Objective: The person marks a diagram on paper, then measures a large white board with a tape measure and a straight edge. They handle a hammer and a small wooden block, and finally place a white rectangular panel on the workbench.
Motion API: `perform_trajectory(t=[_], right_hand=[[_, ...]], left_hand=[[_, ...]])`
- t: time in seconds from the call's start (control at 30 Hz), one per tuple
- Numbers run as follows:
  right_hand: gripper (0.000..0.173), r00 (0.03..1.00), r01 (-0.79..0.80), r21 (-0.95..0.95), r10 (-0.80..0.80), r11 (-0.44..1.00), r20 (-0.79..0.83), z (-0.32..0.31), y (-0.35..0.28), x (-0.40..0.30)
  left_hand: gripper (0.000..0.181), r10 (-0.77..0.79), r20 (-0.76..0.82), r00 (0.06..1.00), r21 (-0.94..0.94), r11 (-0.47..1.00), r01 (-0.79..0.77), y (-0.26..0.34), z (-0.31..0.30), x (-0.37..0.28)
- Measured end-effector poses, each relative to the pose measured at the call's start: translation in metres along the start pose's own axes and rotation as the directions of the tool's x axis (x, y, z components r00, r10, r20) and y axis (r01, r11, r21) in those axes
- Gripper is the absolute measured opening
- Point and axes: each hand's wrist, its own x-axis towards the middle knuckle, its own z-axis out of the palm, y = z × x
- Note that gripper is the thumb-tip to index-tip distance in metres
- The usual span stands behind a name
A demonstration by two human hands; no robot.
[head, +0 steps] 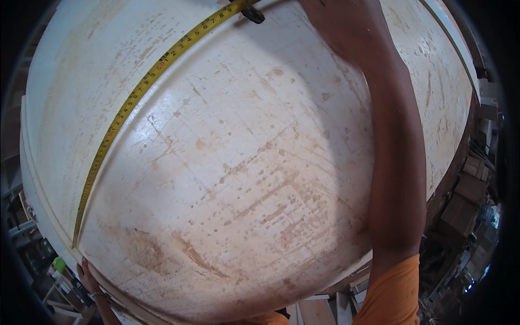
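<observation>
A large pale board [227,162] with brown stains and scratches fills most of the view. Across it a yellow tape measure blade [134,97] runs from the lower left edge to the top, bent by the lens. My left hand [86,278], with a band at the wrist, touches the board's edge just below the blade's lower end; its grip is unclear. My right arm reaches over the board from an orange sleeve. Only the back part of my right hand [341,28] shows at the top, its fingers out of view. A dark object [252,14] lies beside the blade there.
Stacked wooden boxes or blocks [463,199] stand beyond the board's right edge. Wood offcuts [317,310] lie below its near edge. At the lower left are a bright green item [59,265] and wooden frame pieces [61,306]. Another pale strip [455,44] borders the upper right.
</observation>
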Motion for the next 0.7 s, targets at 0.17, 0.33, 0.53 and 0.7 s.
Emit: perform_trajectory(t=[0.17,0.33,0.53,0.7], right_hand=[[0.02,0.995,-0.07,0.038,0.067,0.997,0.072,-0.004,-0.003,0.01],[0.02,1.0,0.012,0.022,-0.011,1.0,-0.021,0.002,-0.001,0.002],[0.019,0.999,0.009,-0.016,-0.009,1.0,-0.034,0.013,0.011,0.005],[0.018,0.997,0.049,0.017,-0.048,0.999,-0.064,0.009,0.004,0.003]], left_hand=[[0.087,0.053,-0.112,0.992,0.222,0.975,-0.027,-0.011,0.0,0.005],[0.091,0.027,-0.089,0.996,0.188,0.982,-0.01,-0.013,-0.001,0.007],[0.093,0.014,-0.101,0.995,0.138,0.99,0.0,-0.023,-0.007,0.014],[0.098,-0.019,-0.119,0.993,0.005,1.0,0.02,-0.028,-0.002,0.012]])
